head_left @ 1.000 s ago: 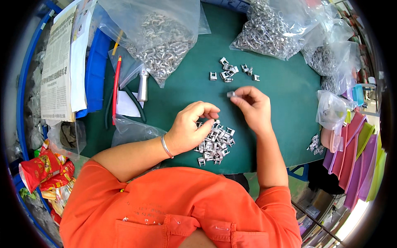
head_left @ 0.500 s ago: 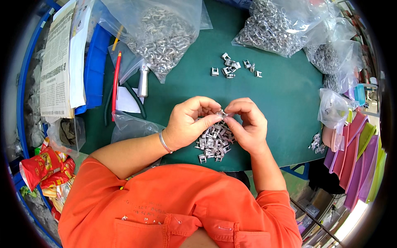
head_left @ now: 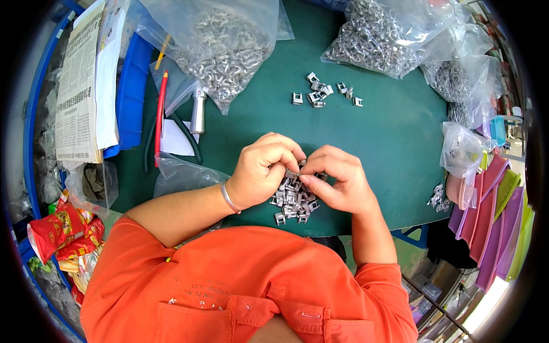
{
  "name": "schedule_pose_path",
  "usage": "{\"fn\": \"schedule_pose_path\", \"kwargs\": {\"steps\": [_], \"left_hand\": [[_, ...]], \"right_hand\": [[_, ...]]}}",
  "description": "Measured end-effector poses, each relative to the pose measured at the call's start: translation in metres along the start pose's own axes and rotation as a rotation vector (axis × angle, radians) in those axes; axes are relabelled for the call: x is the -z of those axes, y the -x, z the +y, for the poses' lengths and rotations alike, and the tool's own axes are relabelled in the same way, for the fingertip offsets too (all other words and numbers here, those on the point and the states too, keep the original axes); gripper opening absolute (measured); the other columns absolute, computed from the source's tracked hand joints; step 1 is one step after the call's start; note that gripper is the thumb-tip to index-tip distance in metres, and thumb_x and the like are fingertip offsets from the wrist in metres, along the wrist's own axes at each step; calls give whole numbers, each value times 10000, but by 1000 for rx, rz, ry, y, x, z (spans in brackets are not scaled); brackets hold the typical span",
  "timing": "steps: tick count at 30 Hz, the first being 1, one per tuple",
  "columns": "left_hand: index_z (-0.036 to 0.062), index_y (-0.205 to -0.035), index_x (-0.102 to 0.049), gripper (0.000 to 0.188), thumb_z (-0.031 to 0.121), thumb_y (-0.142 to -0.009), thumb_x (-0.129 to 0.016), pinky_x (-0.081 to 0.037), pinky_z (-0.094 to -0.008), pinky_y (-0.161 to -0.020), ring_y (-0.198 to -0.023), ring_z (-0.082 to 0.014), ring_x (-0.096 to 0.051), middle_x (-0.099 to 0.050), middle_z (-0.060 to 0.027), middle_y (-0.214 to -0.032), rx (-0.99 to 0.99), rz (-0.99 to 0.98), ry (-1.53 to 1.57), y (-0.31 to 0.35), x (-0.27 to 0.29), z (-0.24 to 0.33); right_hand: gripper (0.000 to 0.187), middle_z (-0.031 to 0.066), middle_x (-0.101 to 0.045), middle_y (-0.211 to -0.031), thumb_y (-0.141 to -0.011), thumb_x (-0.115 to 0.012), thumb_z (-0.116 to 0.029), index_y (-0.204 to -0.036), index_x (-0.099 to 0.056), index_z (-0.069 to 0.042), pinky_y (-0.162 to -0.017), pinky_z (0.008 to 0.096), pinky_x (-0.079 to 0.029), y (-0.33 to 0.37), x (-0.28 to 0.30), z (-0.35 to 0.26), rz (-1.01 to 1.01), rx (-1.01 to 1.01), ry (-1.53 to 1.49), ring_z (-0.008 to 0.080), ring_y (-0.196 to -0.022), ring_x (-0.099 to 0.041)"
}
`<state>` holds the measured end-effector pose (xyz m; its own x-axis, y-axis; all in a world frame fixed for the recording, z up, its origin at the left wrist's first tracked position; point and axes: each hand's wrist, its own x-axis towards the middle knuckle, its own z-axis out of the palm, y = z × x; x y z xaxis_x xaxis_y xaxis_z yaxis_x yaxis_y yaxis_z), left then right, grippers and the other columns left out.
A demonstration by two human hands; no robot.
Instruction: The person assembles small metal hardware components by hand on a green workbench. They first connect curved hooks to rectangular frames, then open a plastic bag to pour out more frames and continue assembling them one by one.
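My left hand (head_left: 264,171) is closed, with thumb and fingers pinching a small boxy silver metal piece (head_left: 293,174) over a pile. My right hand (head_left: 341,182) is pinched closed too, its fingertips right beside that piece; what they grip is hidden. Beneath both hands lies the pile of small silver metal pieces (head_left: 294,201), shaped like little open frames, partly covered by the fingers. Farther up the green table, a loose group of similar metal pieces (head_left: 318,96) lies apart from the pile.
A clear bag of silver hook-like parts (head_left: 231,60) lies far left; a bag of metal rings (head_left: 374,43) sits far right. Left are a red pen-like stick (head_left: 160,117), a metal-ended tool (head_left: 198,111) and a blue bin (head_left: 130,94). Coloured strips (head_left: 492,211) hang right.
Both hands have come slightly down toward the pile. My right hand's fingers have turned inward and lower, and the fingertips have shifted left. The loose group beyond stays still.
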<state>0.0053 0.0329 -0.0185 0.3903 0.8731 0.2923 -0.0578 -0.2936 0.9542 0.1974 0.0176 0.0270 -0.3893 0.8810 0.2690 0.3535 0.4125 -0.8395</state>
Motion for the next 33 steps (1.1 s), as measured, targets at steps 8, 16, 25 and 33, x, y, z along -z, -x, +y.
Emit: {"fn": "schedule_pose_path", "kwargs": {"steps": [8, 16, 25, 33], "left_hand": [[5, -755, -617, 208, -151, -715, -487, -502, -300, -748, -830, -217, -628, -656, -116, -887, 64, -45, -65, -3, -4, 3], [-16, -1199, -539, 401, 38, -838, -705, -499, -238, -748, -859, -100, -594, -610, -47, -956, 257, 142, 266, 1, -9, -2], [-47, -1087, -617, 215, 21, -886, -652, -526, -234, -783, -870, -100, -629, -669, -83, -993, 403, 103, 627, 0, -8, 3], [1, -1054, -661, 221, -31, -835, -665, -521, -237, -741, -838, -122, -629, -661, -66, -960, 154, 95, 311, 0, -6, -3]], "right_hand": [[84, 111, -619, -850, -773, -673, 1, -856, -663, -11, -720, 363, -504, -46, 10, 52, 242, -58, 576, 310, -805, -613], [173, 100, -618, -854, -730, -708, 62, -870, -654, -24, -663, 322, -519, -23, -2, 22, 192, -30, 192, 242, -787, -631], [337, 115, -628, -895, -736, -690, 107, -1027, -558, 1, -702, 284, -528, 1, -17, 10, 298, -23, -49, 189, -822, -644], [219, 107, -644, -884, -739, -651, 122, -915, -604, 1, -726, 297, -515, 3, -10, 9, 237, -68, -123, 202, -810, -639]]}}
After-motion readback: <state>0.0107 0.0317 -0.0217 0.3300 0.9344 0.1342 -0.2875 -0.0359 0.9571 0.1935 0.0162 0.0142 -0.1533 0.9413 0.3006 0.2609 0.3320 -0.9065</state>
